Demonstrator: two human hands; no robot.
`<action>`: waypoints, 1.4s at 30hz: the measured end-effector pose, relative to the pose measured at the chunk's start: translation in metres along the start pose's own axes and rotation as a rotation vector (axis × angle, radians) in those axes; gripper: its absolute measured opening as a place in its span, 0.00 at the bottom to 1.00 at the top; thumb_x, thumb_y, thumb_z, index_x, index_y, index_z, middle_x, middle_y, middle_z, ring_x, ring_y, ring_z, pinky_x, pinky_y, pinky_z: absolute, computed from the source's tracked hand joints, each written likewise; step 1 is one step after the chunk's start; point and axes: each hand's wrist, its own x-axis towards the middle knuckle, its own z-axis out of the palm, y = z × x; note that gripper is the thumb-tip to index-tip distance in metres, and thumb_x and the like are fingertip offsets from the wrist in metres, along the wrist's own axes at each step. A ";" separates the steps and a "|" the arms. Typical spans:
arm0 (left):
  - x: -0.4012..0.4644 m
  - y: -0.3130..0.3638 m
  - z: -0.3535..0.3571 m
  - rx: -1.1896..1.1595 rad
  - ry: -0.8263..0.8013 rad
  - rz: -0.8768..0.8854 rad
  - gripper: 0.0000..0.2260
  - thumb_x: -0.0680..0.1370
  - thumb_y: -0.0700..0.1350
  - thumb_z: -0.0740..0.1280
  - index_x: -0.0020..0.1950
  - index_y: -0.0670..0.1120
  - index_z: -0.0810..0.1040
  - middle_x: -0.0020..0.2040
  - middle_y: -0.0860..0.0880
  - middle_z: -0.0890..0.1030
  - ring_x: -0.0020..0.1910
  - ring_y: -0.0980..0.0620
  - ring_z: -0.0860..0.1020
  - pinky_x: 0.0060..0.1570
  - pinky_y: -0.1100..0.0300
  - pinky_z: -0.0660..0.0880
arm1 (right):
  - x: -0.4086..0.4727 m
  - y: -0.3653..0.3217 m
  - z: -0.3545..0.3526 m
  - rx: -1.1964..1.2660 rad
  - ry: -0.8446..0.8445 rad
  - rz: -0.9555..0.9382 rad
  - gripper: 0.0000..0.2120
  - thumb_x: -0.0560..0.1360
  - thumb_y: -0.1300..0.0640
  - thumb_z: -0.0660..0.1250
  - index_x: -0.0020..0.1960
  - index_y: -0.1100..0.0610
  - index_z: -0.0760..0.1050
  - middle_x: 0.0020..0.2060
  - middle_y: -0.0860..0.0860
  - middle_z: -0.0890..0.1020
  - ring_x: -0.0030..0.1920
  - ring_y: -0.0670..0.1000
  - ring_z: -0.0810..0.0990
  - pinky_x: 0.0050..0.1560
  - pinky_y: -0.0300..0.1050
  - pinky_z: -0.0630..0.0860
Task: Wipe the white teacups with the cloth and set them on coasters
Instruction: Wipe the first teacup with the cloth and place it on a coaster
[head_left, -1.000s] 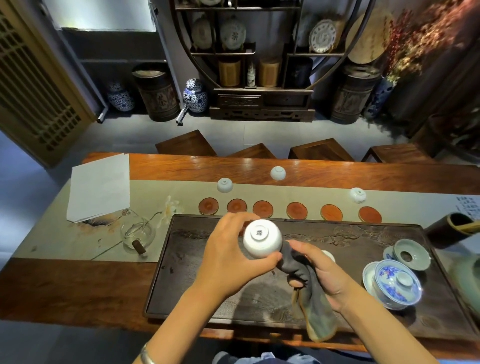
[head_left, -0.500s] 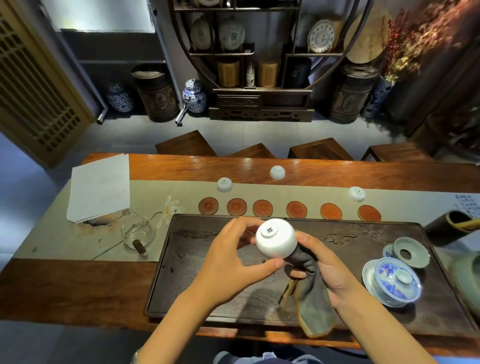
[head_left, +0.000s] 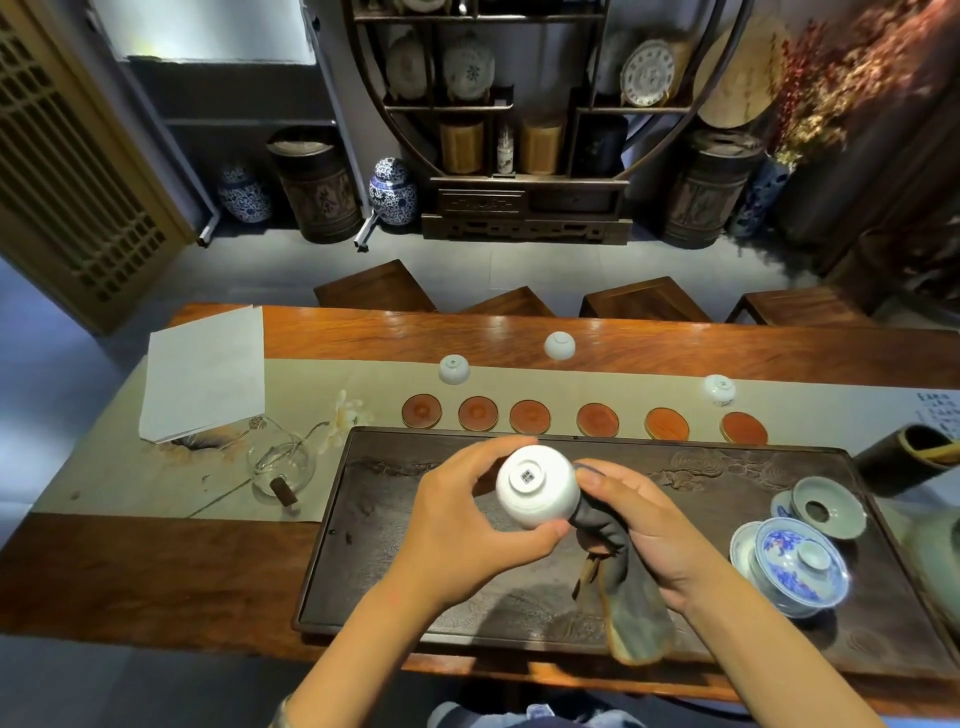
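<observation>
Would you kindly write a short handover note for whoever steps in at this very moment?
Left hand grips a white teacup, foot toward the camera, above the dark tray.
Right hand holds the dark cloth against the cup's side.
Three other cups sit upside down on the table: left cup, middle cup, right cup.
Six coasters lie in a row, all bare.
Done: no cup set down yet.
Left: finish wiping this cup, set it on a coaster, then the other three.

The teacup (head_left: 537, 486) I hold bears a small square foot mark, too small to read.
</observation>
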 end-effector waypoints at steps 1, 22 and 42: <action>0.000 0.000 0.000 0.012 0.012 0.001 0.25 0.63 0.47 0.80 0.58 0.56 0.79 0.54 0.59 0.82 0.56 0.61 0.79 0.53 0.73 0.72 | 0.000 -0.002 0.001 -0.034 0.006 -0.023 0.08 0.71 0.54 0.70 0.45 0.59 0.80 0.35 0.52 0.79 0.34 0.46 0.74 0.32 0.36 0.68; 0.007 -0.001 -0.005 0.082 0.115 -0.045 0.22 0.61 0.49 0.82 0.52 0.61 0.81 0.48 0.66 0.83 0.49 0.67 0.80 0.47 0.76 0.72 | -0.016 0.006 0.035 -0.809 0.401 -0.465 0.05 0.77 0.55 0.64 0.44 0.46 0.72 0.41 0.43 0.77 0.44 0.44 0.76 0.42 0.31 0.70; 0.004 0.006 0.015 0.187 0.090 -0.058 0.18 0.62 0.54 0.77 0.51 0.59 0.82 0.44 0.62 0.83 0.46 0.63 0.80 0.45 0.68 0.77 | -0.033 -0.006 0.026 -0.900 0.405 -0.496 0.08 0.76 0.60 0.66 0.45 0.47 0.75 0.44 0.47 0.78 0.47 0.43 0.76 0.43 0.29 0.69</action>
